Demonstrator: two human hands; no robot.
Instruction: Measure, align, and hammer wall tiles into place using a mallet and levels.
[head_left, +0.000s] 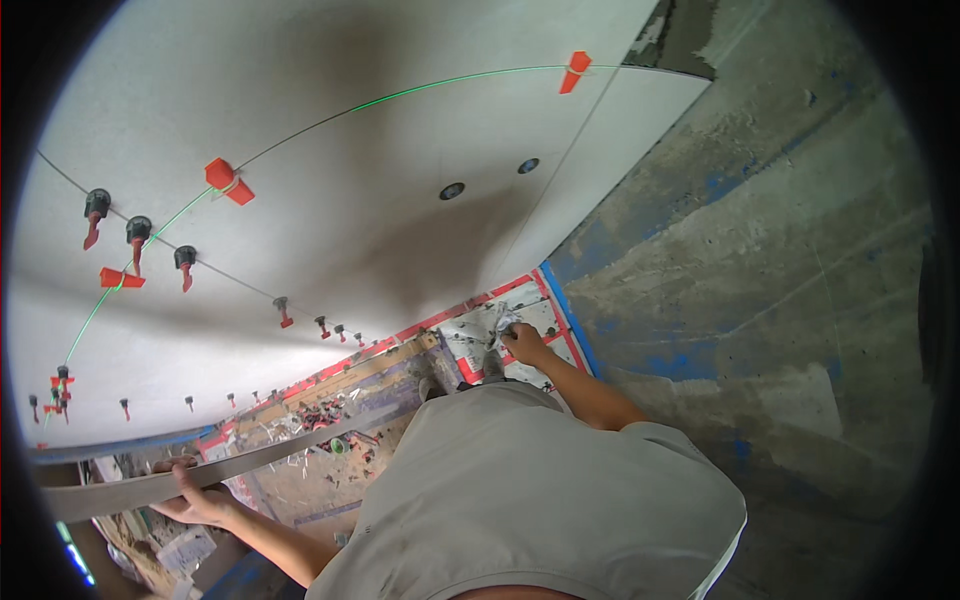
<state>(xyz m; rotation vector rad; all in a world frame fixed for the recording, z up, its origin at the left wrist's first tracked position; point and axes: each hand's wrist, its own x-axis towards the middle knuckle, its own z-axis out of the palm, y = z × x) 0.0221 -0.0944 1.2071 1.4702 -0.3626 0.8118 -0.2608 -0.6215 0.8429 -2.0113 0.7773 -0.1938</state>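
My left hand [200,503] is at the lower left, with its fingers wrapped round the edge of a long, flat grey bar [290,446]. That bar runs from the left rim toward the middle, bent by the lens. Further right, my right hand [523,346] reaches low beside the wall corner and closes on a crumpled white rag [508,319]. Ahead rises a wall of large white tiles [330,220]. Black and red tile-levelling clips [138,232] stand along one joint. Red wedges [229,181] sit on the other joint, where a green laser line [440,85] runs.
A bare grey wall [760,270] with blue smears meets the tiles at right. Red tape [570,345] and blue tape [568,310] edge the white floor covering. Scraps and loose clips [325,415] litter a wooden board below. Two round openings [452,190] pierce the tiles.
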